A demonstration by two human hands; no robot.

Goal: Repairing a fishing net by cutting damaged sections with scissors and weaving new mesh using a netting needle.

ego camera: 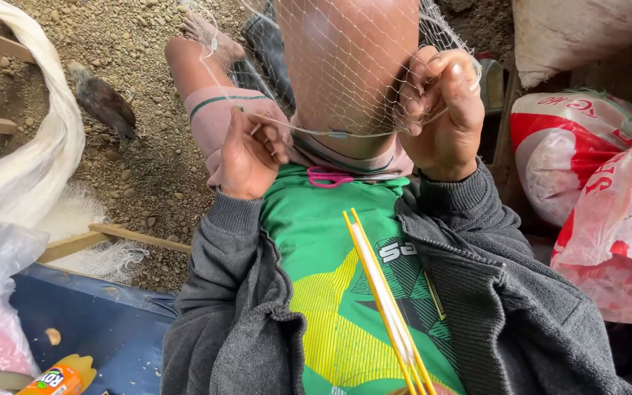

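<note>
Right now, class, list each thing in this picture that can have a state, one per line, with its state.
Fishing net: stretched over the knee, pinched by both hands.
Left hand: closed on the net's edge cord.
Right hand: closed, gripping mesh.
Pink scissors: closed, lying in the lap.
Yellow netting needle: resting on the chest, unheld.
Orange bottle: lying down.

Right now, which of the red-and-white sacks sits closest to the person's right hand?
The upper red-and-white sack, just beyond the right hand; the other sack lies lower, nearer the camera.

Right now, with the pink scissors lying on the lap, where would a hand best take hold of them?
Probably by the pink loop handles, coming from above on the left hand's side. The loops lie flat and exposed on the green shirt; the blades run toward the right and are hard to make out.
</note>
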